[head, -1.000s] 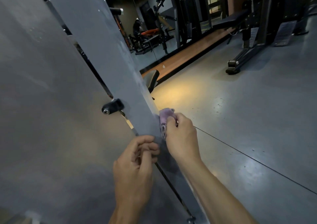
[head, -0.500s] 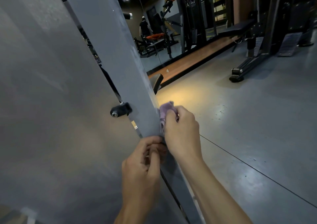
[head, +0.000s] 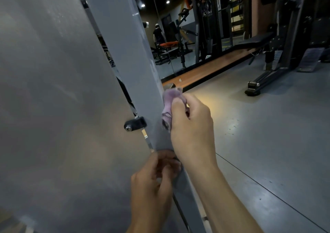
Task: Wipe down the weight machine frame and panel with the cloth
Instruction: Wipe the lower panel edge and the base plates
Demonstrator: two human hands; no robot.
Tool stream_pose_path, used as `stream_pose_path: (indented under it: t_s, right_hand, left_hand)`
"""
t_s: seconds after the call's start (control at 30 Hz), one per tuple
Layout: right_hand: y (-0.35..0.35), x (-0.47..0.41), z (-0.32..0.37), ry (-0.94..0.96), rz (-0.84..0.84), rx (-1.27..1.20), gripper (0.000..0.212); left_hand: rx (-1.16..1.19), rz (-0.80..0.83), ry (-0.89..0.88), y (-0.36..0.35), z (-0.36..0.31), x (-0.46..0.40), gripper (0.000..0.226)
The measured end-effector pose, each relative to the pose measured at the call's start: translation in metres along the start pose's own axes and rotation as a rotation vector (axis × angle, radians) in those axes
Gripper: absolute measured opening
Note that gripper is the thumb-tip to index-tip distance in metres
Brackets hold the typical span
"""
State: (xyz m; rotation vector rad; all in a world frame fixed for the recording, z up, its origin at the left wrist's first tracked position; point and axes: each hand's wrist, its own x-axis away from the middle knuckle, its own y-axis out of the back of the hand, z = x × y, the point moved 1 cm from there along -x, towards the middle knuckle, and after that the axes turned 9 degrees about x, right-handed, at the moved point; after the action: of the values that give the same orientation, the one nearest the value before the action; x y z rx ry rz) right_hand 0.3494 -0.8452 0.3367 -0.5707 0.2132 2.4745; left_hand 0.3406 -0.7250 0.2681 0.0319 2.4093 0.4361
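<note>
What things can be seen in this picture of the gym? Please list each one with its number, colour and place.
crumpled purple cloth: one, pale purple, pressed on the right edge of the upright beam
grey metal frame beam: one, grey, slanting through the centre
large grey flat panel: one, grey, filling the left side
small black bracket with a silver bolt: one, black, between panel and beam
black padded bench machine: one, black, far right
wooden floor strip: one, brown, along the mirror wall
grey concrete floor: one, grey, right half
left hand: one, low centre, fingers curled at the beam edge; blurred
right hand: one, centre, gripping the cloth
</note>
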Motion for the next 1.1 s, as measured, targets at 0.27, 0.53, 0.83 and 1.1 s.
stream_pose_path:
  t_s: [0.27, 0.53, 0.83, 1.1]
  right_hand:
    - [-0.003, -0.004, -0.022, -0.176, 0.066, 0.008, 0.037]
    - [-0.009, -0.009, -0.009, -0.022, 0.016, 0.040, 0.028]
    - [-0.004, -0.006, 0.008, 0.118, 0.004, -0.038, 0.028]
    - [0.001, -0.002, 0.024, 0.198, -0.009, -0.076, 0.023]
  left_hand:
    - [0.123, -0.059, -0.022, -0.006, 0.005, -0.003, 0.023]
    - [0.094, -0.044, -0.085, -0.005, 0.003, -0.008, 0.027]
    - [0.005, -0.042, -0.167, -0.003, 0.001, -0.009, 0.052]
    - [-0.015, -0.086, -0.062, -0.007, 0.007, -0.008, 0.055]
